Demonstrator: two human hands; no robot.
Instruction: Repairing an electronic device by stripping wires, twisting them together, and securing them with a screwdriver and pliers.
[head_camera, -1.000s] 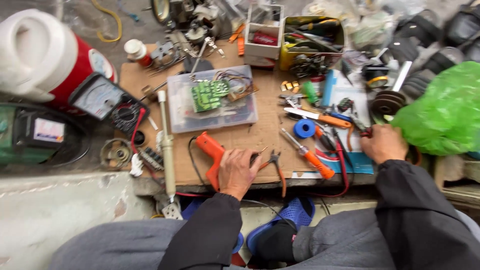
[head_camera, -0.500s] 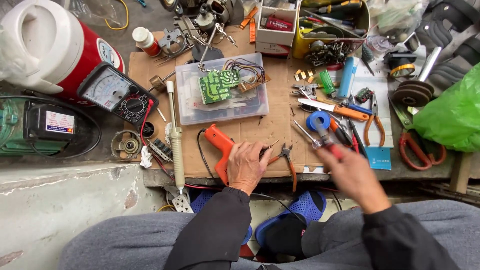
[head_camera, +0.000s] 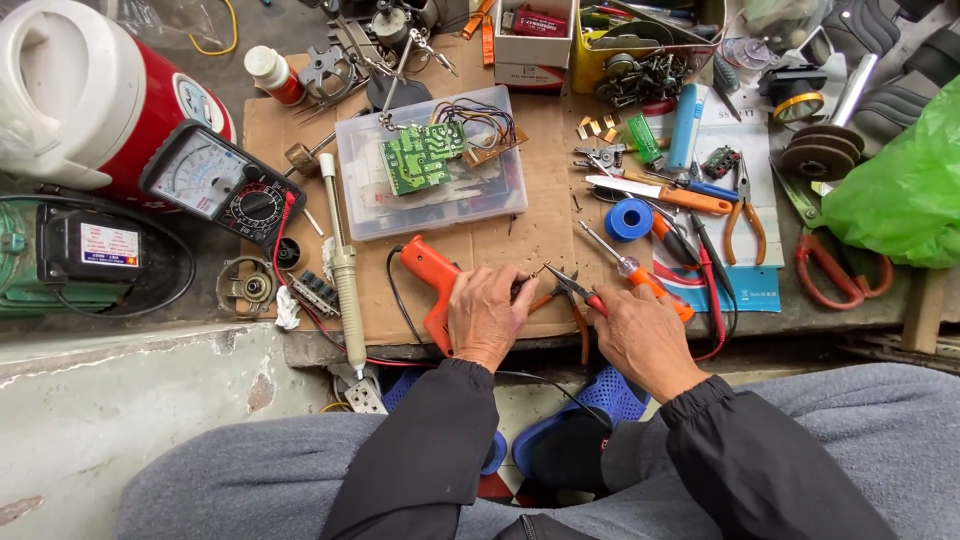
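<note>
At the surface's near edge, the left hand pins the orange pistol-shaped soldering gun steady, fingers curled over it; the right hand grips red-handled small pliers toward its tip.

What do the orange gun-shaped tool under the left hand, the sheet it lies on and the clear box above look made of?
Orange gun-shaped tool: likely moulded plastic, smooth, evenly coloured, slightly glossy. Sheet: brown corrugated cardboard by its look, matte, scuffed and speckled with dark marks, edges cut ragged. Clear box: translucent plastic, see-through walls, a green circuit board resting on it. The left hand covers the tool's grip.
</note>
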